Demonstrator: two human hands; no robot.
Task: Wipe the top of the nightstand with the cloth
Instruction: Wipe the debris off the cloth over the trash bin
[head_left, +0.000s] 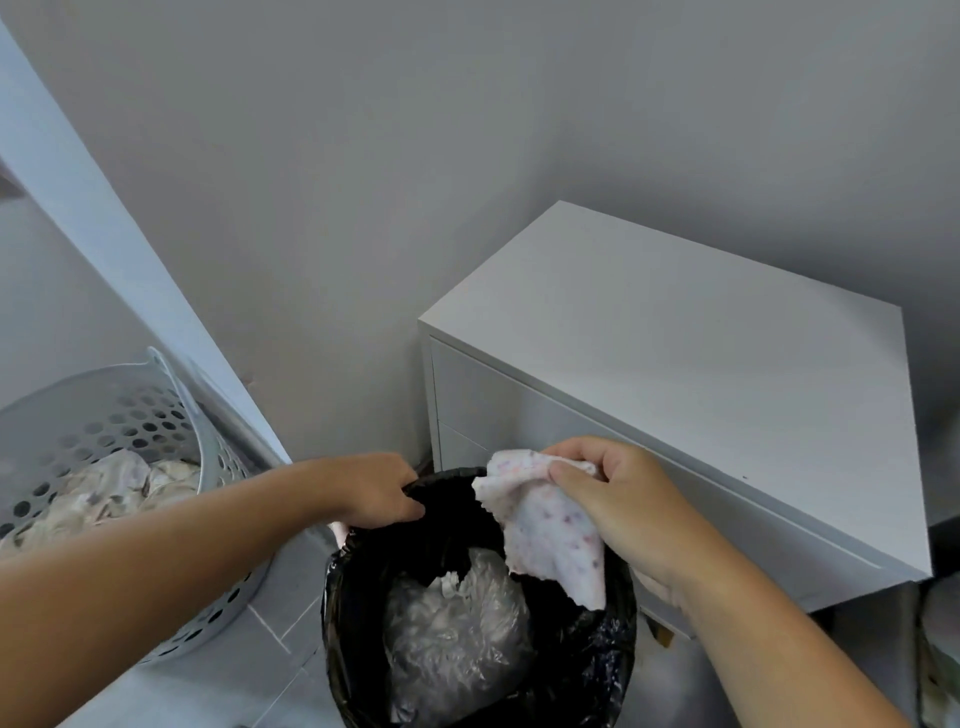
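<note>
A white nightstand (675, 353) stands against the grey wall at the right, its flat top bare. My right hand (623, 499) holds a crumpled white cloth with small pink and purple specks (545, 525) in front of the nightstand's left drawer corner, hanging over the mouth of a bin. My left hand (382, 488) pinches the far rim of the black bin liner (587, 665). The cloth does not touch the nightstand top.
The bin with the black liner holds a clear crumpled plastic bag (452, 634). A grey perforated laundry basket (104, 426) with fabric inside stands at the left on the tiled floor. A pale angled panel (104, 218) rises behind it.
</note>
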